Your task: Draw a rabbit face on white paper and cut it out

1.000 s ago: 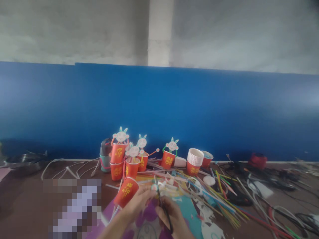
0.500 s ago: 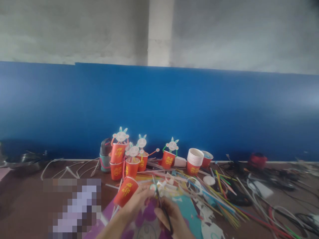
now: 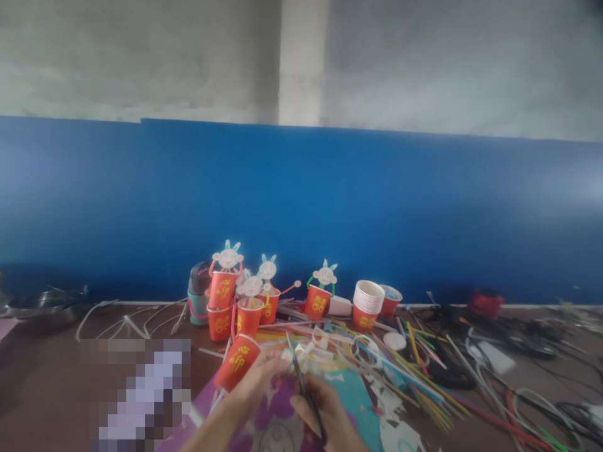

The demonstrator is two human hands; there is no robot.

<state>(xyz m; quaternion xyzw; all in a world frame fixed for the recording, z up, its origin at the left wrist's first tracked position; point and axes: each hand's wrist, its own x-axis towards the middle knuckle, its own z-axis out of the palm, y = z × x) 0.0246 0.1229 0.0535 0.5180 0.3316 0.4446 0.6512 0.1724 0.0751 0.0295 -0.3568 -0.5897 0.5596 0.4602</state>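
Note:
My left hand (image 3: 258, 380) pinches a small round paper piece (image 3: 286, 356) with a coloured centre, beside the scissors. In my right hand (image 3: 320, 402) are dark-handled scissors (image 3: 299, 371), their blades pointing up and away next to the paper piece. A tilted red paper cup (image 3: 238, 362) with yellow characters lies just left of my left hand. Under both hands spreads a purple and teal sheet (image 3: 355, 392) with drawings on it. Red cups with paper rabbit figures (image 3: 228, 257) stand behind my hands.
A stack of white-rimmed cups (image 3: 369, 304) stands at the back. Coloured sticks (image 3: 409, 370) and paper scraps (image 3: 400, 433) lie to the right. A bottle (image 3: 198, 301) is behind the cups. Cables (image 3: 509, 402) cover the far right; a metal pan (image 3: 44, 304) is at the far left.
The scissors and the paper piece have shifted slightly left, with the blades closer together. Both hands keep their hold, and the cups stand as before.

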